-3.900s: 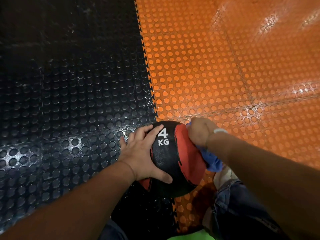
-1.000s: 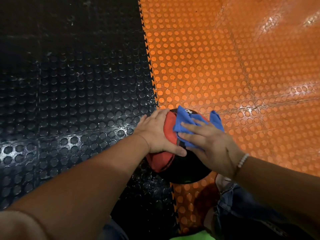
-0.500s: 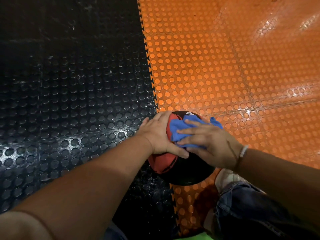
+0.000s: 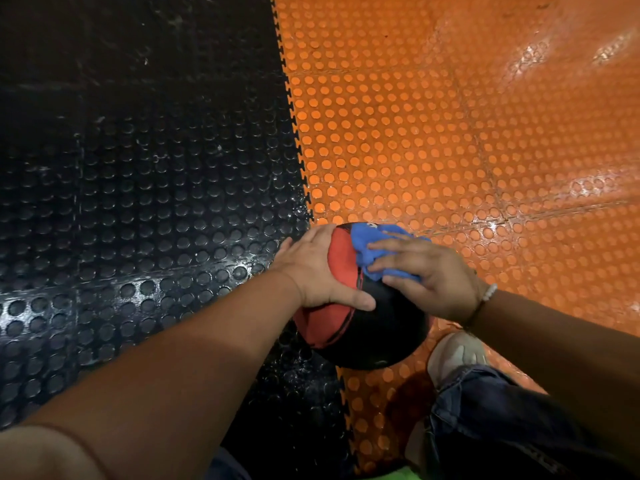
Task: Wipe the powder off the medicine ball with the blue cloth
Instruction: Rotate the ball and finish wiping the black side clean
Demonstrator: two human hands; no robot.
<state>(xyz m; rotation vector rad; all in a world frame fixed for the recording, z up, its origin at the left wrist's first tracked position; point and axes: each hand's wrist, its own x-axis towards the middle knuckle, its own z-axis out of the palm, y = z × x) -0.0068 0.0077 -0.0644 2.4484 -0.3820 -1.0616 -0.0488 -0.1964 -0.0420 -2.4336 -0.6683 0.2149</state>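
The black and red medicine ball (image 4: 391, 327) sits on the floor, on the seam between the black and orange mats. My left hand (image 4: 315, 271) lies flat against its upper left side, thumb stretched across the red panel. On the ball's top right, my right hand (image 4: 429, 275) holds the bunched blue cloth (image 4: 367, 244) against the surface, fingers spread over it and thumb beneath. A small white mark shows at the ball's far top edge, beside the cloth.
A black studded mat (image 4: 138, 202) covers the left and an orange studded mat (image 4: 450, 133) the right, joined by a toothed seam. My light shoe (image 4: 453, 355) and jeans leg (image 4: 502, 417) sit just below right of the ball. Pale specks dot the black mat (image 4: 298, 368) near the ball.
The ball has turned since the earliest frame, so its 4 KG label no longer faces me. Over the last second my right hand drew the cloth into a tighter bunch and slid it slightly right.
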